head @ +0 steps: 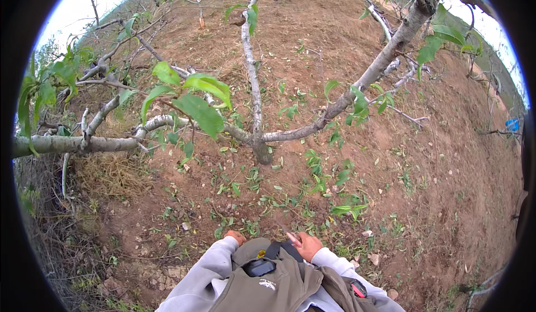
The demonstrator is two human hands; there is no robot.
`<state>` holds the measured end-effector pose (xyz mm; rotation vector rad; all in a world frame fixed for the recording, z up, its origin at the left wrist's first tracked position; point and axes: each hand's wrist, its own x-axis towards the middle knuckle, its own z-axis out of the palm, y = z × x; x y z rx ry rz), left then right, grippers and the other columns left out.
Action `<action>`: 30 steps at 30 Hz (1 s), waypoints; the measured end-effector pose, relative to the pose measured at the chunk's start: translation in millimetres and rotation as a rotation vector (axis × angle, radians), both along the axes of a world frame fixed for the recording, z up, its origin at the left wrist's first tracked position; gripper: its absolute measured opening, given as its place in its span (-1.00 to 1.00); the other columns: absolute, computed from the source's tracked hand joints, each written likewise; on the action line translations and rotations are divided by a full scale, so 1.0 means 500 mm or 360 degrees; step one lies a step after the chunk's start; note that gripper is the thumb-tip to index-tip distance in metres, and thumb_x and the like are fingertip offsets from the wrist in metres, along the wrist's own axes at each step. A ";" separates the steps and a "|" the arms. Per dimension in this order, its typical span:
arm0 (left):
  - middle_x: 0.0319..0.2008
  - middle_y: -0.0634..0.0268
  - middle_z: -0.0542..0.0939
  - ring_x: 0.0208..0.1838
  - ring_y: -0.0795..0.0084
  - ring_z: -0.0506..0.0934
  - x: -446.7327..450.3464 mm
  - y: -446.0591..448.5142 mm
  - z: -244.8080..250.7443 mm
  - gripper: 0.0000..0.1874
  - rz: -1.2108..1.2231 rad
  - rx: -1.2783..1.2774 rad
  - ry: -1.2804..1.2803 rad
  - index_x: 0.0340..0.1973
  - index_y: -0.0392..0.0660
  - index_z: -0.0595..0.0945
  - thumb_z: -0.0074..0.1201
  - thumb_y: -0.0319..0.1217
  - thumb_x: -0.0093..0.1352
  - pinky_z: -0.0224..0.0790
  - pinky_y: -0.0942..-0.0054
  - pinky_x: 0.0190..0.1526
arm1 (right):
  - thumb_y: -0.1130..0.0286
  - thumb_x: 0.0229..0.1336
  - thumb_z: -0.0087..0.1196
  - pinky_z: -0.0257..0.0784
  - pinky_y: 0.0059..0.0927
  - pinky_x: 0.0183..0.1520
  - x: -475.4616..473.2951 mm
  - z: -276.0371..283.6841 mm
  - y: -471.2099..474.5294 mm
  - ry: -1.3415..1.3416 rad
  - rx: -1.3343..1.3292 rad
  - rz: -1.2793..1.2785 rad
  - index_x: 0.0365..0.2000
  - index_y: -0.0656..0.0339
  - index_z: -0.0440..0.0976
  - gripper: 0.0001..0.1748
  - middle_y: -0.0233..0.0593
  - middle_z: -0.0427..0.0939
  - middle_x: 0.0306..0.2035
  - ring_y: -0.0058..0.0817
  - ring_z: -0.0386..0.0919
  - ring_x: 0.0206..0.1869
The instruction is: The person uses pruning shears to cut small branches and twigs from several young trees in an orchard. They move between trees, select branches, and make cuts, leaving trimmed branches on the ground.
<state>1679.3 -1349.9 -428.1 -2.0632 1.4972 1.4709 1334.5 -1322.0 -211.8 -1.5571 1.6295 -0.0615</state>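
My right hand (309, 247) is closed around the pinkish handle (295, 240) of a slim tool. A thin, blurred part runs forward from it; whether it is a blade I cannot tell. My left hand (235, 237) hangs low by the front of the olive-brown vest (268, 291). Its fingers are mostly hidden, so whether it holds anything does not show. Ahead of both hands stands a small tree, its short trunk (261, 152) forking low into several pale grey limbs. Cut leafy shoots (251, 228) lie on the soil just beyond my hands.
A thick limb (356, 88) rises to the right, and another limb (79, 143) reaches far left. Leafy twigs (201, 106) hang close to the camera. Dry grass (113, 173) and brush (46, 236) border the left. Loose stones (374, 258) dot the brown soil. A blue object (512, 124) is at far right.
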 end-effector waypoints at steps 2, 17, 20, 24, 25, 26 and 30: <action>-0.24 0.29 0.71 -0.16 0.34 0.65 0.056 0.007 -0.013 -0.81 0.0170 -0.0018 -0.0089 -0.33 0.09 0.77 0.17 -0.22 0.21 0.48 0.34 -0.04 | 0.05 0.08 0.13 0.43 0.02 -0.09 0.018 0.004 0.000 0.0001 -0.0011 0.0011 -0.08 0.19 0.41 -0.50 0.13 0.59 -0.26 0.11 0.55 -0.17; -0.64 0.40 0.52 -0.73 0.66 0.29 0.385 -0.184 0.370 -0.81 0.1513 -0.1149 0.0803 -0.28 -0.23 0.64 0.19 -0.36 0.30 0.06 0.56 -0.71 | 0.08 0.07 0.12 0.43 0.02 -0.08 0.151 0.043 0.040 0.0046 -0.0132 0.0033 -0.08 0.20 0.39 -0.50 0.16 0.59 -0.27 0.11 0.56 -0.17; -0.76 0.46 0.36 -0.80 0.63 0.23 0.453 -0.234 0.489 -0.76 0.1695 -0.1347 0.0903 -0.17 -0.15 0.58 0.16 -0.30 0.33 -0.01 0.54 -0.81 | 0.05 0.12 0.04 0.44 0.03 -0.06 0.180 0.052 0.058 0.0032 -0.0066 -0.0015 -0.08 0.18 0.39 -0.52 0.19 0.58 -0.21 0.15 0.55 -0.15; -0.76 0.47 0.25 -0.82 0.61 0.19 0.528 -0.282 0.610 -0.69 0.1885 -0.1631 0.1065 -0.06 -0.10 0.53 0.13 -0.25 0.36 -0.01 0.56 -0.82 | 0.07 0.08 0.13 0.43 0.03 -0.10 0.220 0.057 0.086 0.0026 -0.0151 -0.0110 -0.13 0.23 0.38 -0.51 0.15 0.58 -0.24 0.15 0.55 -0.17; -0.75 0.47 0.25 -0.82 0.62 0.18 0.542 -0.292 0.629 -0.68 0.1917 -0.1713 0.1067 -0.04 -0.11 0.51 0.12 -0.25 0.37 -0.01 0.56 -0.82 | 0.08 0.08 0.14 0.43 0.03 -0.10 0.226 0.059 0.094 -0.0021 -0.0144 -0.0135 -0.13 0.23 0.37 -0.52 0.15 0.58 -0.26 0.14 0.55 -0.17; -0.75 0.47 0.25 -0.82 0.62 0.18 0.554 -0.300 0.642 -0.67 0.1886 -0.1771 0.1096 -0.01 -0.11 0.49 0.11 -0.26 0.38 -0.01 0.57 -0.82 | 0.10 0.11 0.08 0.43 0.02 -0.06 0.233 0.058 0.097 -0.0004 -0.0093 -0.0123 -0.06 0.20 0.37 -0.52 0.15 0.58 -0.22 0.13 0.55 -0.14; -0.76 0.47 0.23 -0.81 0.64 0.18 0.588 -0.332 0.660 -0.60 0.1836 -0.1846 0.1217 0.06 -0.13 0.44 0.13 -0.27 0.38 0.01 0.58 -0.81 | 0.13 0.14 0.03 0.44 0.00 -0.04 0.259 0.057 0.125 0.0062 -0.0057 -0.0136 0.01 0.16 0.38 -0.52 0.14 0.58 -0.18 0.10 0.56 -0.13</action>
